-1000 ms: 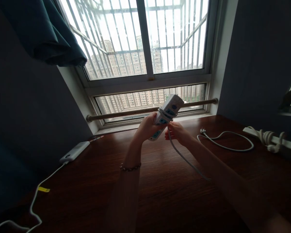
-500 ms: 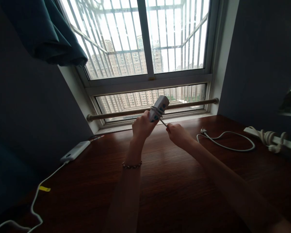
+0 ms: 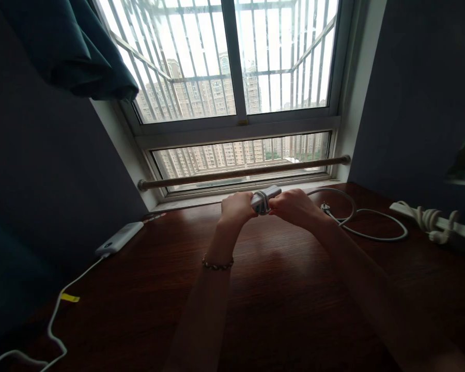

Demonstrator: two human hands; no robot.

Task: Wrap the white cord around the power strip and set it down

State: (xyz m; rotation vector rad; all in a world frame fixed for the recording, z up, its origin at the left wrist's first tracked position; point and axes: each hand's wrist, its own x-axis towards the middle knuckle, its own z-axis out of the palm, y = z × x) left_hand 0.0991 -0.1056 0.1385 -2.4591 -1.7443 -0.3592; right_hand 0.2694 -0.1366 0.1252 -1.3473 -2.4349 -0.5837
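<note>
Fingers of the left hand (image 3: 237, 207) are clutching a power strip (image 3: 272, 192); the right hand (image 3: 293, 205) is gripping its cord (image 3: 335, 191) over the far tabletop (image 3: 277, 248).

Glossy wood-grain tabletop (image 3: 271, 289), smooth plastic power strip (image 3: 272, 192), matt cloth curtain (image 3: 81, 57)

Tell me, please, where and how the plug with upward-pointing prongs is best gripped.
I'd pinch the plug by the sides of its body, probably from the right: its prongs point up, and the right hand is close on its left.
</note>
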